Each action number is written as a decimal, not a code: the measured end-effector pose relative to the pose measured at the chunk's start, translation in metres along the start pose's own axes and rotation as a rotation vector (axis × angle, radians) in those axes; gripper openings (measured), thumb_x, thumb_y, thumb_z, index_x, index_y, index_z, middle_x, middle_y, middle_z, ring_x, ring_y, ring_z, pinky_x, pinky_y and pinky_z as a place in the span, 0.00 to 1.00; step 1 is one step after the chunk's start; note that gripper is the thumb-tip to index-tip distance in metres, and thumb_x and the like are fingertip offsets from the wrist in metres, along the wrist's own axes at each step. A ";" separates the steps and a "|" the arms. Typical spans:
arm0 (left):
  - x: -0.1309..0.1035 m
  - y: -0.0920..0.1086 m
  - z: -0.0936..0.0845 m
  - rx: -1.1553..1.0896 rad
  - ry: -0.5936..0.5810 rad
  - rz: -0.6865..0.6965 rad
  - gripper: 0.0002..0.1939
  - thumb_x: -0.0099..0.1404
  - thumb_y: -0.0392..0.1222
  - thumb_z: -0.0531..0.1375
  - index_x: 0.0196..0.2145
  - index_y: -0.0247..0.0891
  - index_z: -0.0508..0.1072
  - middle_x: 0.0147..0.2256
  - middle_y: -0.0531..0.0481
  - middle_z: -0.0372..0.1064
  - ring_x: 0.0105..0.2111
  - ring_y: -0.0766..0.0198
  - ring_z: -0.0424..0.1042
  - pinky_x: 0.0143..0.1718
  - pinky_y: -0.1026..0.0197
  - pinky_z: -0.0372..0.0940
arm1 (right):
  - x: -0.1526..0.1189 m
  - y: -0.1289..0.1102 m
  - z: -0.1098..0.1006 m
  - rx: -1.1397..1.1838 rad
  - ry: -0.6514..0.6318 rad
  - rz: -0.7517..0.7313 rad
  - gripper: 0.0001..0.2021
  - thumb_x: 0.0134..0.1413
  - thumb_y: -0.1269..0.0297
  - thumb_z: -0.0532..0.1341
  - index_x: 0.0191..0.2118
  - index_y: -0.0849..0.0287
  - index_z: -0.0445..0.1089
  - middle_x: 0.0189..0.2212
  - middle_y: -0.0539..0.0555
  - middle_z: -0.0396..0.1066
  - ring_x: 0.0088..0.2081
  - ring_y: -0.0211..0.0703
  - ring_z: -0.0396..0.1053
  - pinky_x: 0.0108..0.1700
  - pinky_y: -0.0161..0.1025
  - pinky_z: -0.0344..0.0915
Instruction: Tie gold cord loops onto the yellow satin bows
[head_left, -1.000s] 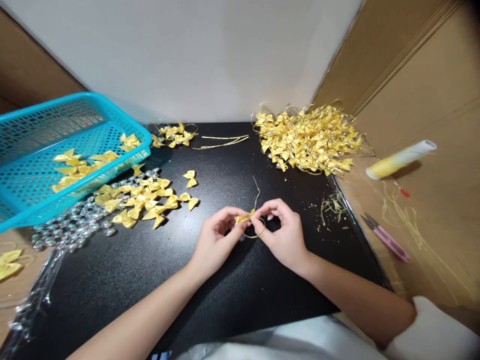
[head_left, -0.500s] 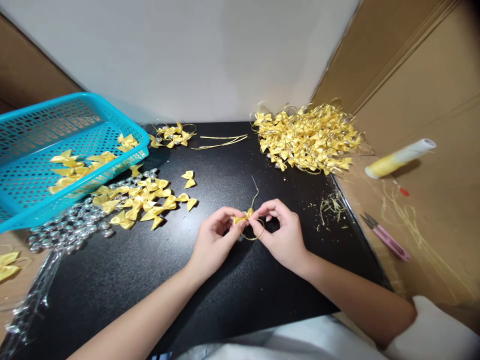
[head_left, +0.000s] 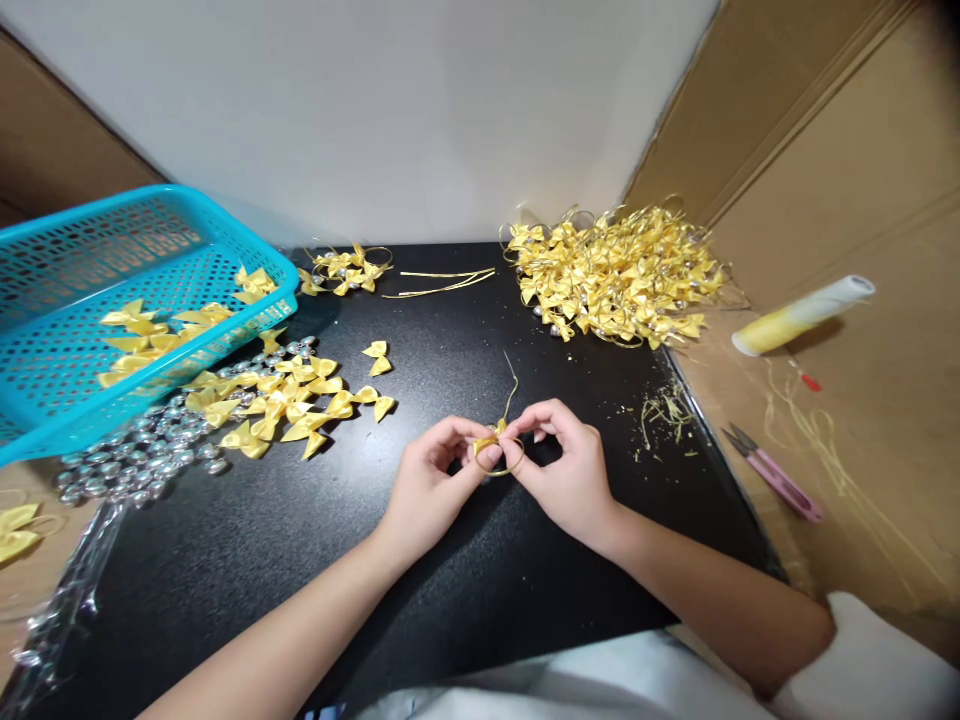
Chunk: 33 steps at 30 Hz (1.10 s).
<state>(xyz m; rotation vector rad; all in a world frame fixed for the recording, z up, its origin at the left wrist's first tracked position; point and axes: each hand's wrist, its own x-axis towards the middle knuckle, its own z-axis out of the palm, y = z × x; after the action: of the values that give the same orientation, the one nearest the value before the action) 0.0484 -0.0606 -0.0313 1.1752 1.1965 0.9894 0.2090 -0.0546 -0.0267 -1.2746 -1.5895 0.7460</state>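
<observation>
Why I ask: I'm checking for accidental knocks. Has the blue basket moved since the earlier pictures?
No. The blue basket keeps its place against the gold strands on the table; both shift slightly together in view.

Head camera: single view, forward and steeply down

The camera is sitting on the person's head, above the near side of a black tabletop (head_left: pixel 465 560). It is facing forward and down, taking in the tabletop at close range and the pale wall (head_left: pixel 390 110) rising behind. The left hand (head_left: pixel 435 475) and right hand (head_left: pixel 564 462) are showing near the middle, slightly below centre; the forearms are running in from the lower edge and lower right. Coverage is reaching wide: the left border is cutting off the blue basket (head_left: pixel 247 235), and brown cardboard (head_left: pixel 840 170) is filling much of the right side.
</observation>
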 end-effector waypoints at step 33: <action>-0.002 0.002 0.000 0.022 0.027 0.030 0.07 0.61 0.43 0.64 0.34 0.37 0.75 0.30 0.50 0.73 0.28 0.66 0.68 0.32 0.64 0.63 | 0.005 -0.001 -0.004 -0.122 -0.118 -0.263 0.08 0.55 0.74 0.61 0.30 0.54 0.73 0.28 0.51 0.78 0.34 0.45 0.71 0.38 0.45 0.64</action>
<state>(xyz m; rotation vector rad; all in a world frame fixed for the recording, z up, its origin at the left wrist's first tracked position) 0.0483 -0.0621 -0.0287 1.2030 1.2170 1.0200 0.2124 -0.0501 -0.0229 -1.0944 -1.8796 0.5738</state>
